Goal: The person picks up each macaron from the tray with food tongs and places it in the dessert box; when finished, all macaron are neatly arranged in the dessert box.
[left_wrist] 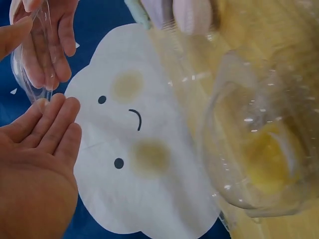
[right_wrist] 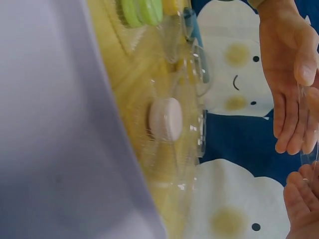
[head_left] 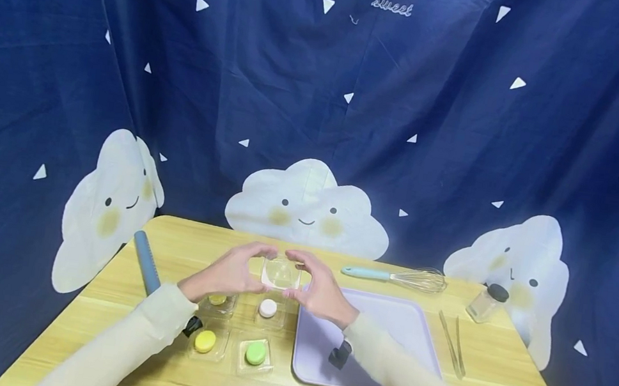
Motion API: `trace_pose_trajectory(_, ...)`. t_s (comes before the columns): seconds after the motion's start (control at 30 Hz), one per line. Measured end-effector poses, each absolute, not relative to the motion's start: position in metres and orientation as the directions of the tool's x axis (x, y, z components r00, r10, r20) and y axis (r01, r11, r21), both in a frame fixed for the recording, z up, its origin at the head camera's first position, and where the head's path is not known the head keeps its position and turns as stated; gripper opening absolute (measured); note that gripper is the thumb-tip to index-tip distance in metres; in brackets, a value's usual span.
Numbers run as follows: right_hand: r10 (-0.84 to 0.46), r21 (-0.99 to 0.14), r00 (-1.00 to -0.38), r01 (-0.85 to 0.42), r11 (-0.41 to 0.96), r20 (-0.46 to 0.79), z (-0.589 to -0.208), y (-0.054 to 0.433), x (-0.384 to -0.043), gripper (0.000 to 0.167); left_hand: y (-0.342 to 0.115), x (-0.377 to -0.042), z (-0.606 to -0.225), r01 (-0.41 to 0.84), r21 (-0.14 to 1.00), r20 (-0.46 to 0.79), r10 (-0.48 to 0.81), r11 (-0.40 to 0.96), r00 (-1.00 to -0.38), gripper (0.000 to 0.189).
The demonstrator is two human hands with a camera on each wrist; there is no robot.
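Observation:
Both hands hold a clear domed plastic lid up over the back of the table, one at each side. My left hand pinches its left edge between thumb and fingertips. At the opposite edge, my right hand grips it the same way. The lid appears thin and edge-on beside the left hand in the left wrist view. Just below the hands sits a pale pink macaron in a clear plastic tray. A yellow macaron lies under clear plastic, partly hidden by my left wrist in the head view.
Nearer the front, another yellow macaron and a green macaron sit in clear trays. A lilac tray lies under my right forearm. Around it are a whisk, tongs and a black-capped jar. A blue-grey stick lies left.

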State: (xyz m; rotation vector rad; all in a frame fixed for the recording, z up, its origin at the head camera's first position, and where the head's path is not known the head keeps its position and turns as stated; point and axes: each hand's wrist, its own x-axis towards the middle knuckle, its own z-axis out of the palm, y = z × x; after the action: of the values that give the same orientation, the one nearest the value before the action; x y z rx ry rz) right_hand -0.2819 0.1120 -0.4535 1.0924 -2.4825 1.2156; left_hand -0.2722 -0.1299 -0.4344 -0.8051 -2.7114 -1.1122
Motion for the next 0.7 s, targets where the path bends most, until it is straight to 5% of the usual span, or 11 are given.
trace_pose_trajectory(0.33, -0.581, -0.645, -0.752, -0.616, 0.452, 0.311, -0.472, 0.116, -0.271, 0.072, -0.13, -0.262, -0.445, 0.5, 0.576, 0.167, 0.505, 0.647, -0.847, 0.076)
trace_pose_trajectory(0.7, -0.654, -0.47, -0.727, -0.661, 0.585, 0.209, -0.476, 0.118, -0.263, 0.08, -0.129, -0.26, -0.459, 0.506, 0.521, 0.1, 0.54, 0.687, -0.836, 0.075)
